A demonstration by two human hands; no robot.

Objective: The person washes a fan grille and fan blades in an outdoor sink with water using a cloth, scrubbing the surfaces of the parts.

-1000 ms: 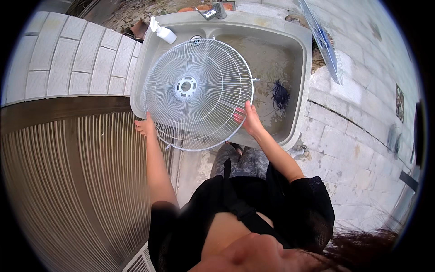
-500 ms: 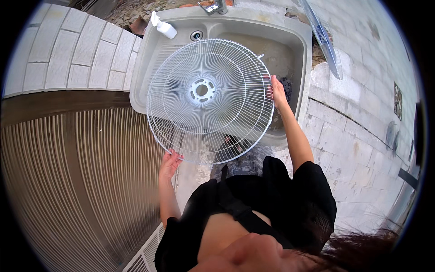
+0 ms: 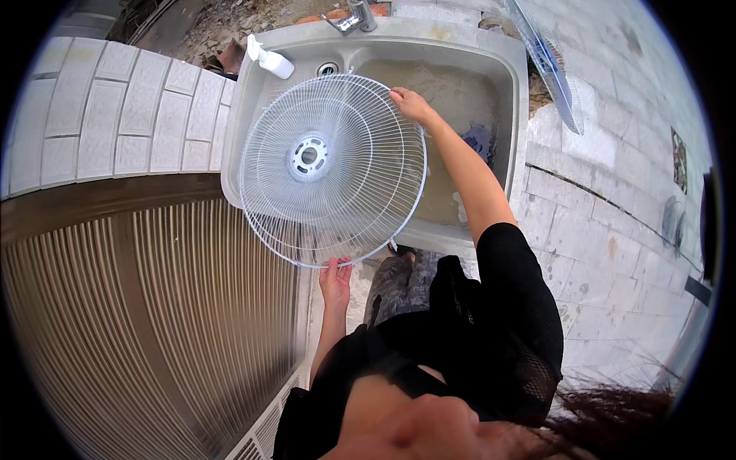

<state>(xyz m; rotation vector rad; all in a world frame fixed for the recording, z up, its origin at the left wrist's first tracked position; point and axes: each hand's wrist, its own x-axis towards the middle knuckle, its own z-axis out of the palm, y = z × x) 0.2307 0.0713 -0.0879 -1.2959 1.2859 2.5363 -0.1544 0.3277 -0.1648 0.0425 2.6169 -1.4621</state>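
Note:
A round white wire fan grille (image 3: 360, 176) is held over the sink (image 3: 515, 100), covering much of its left side. My left hand (image 3: 335, 282) grips the near rim from below, fingers closed on the wire edge. At the far right of the rim, my right hand (image 3: 412, 106) is closed round the edge, its arm stretched over the basin. Murky water stands in the right basin, and a dark blue patterned thing (image 3: 479, 142) lies in it, partly hidden by my forearm.
A white spray bottle (image 3: 270, 58) lies tilted at the sink's far left, near the drain (image 3: 328, 69). The faucet (image 3: 353, 17) rises at the back. Another fan grille (image 3: 546, 65) leans by the right wall. A ribbed brown panel (image 3: 192, 299) stands at left, below a white brick wall (image 3: 130, 100).
The grille has shifted left and turned. My right hand has moved to the far side of its rim, while my left hand has slid right along the near edge.

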